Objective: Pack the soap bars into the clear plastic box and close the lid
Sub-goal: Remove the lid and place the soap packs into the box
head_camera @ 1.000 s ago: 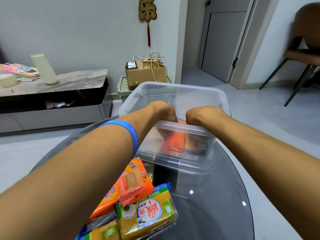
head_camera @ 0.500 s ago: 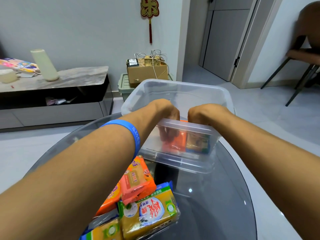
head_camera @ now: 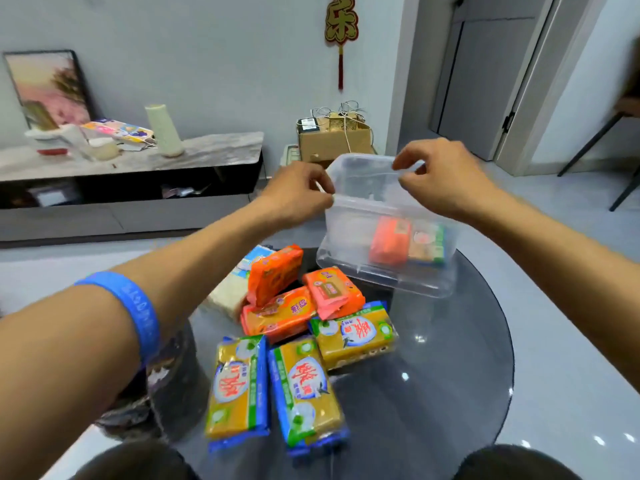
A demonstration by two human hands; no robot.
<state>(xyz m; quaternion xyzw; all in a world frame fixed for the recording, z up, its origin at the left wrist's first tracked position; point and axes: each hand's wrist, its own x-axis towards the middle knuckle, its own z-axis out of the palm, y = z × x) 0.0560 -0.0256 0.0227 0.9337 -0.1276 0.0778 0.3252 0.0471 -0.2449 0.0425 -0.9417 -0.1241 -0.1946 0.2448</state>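
The clear plastic box (head_camera: pixel 349 237) stands open on the round dark glass table (head_camera: pixel 450 358). An orange soap bar (head_camera: pixel 389 241) and a yellow-green soap bar (head_camera: pixel 426 245) stand side by side inside, against its near wall. My left hand (head_camera: pixel 296 197) hovers at the box's left rim corner, its curled fingertips touching the rim. My right hand (head_camera: pixel 441 178) is above the box's opening with thumb and fingers apart and nothing in them. A pile of wrapped bars lies in front of the box: orange ones (head_camera: pixel 277 315) and yellow ones (head_camera: pixel 306 393). No lid is in view.
A low TV cabinet (head_camera: pixel 138 161) with a cone-shaped vase stands at the left wall. A cardboard box (head_camera: pixel 332 136) sits on the floor behind the table. Chair legs (head_camera: pixel 588 143) show at the right. My knees are at the bottom edge.
Both hands have risen out of the box, leaving the orange and yellow bars inside. The left hand moved to the left rim corner. The view dropped and shows more of the pile.
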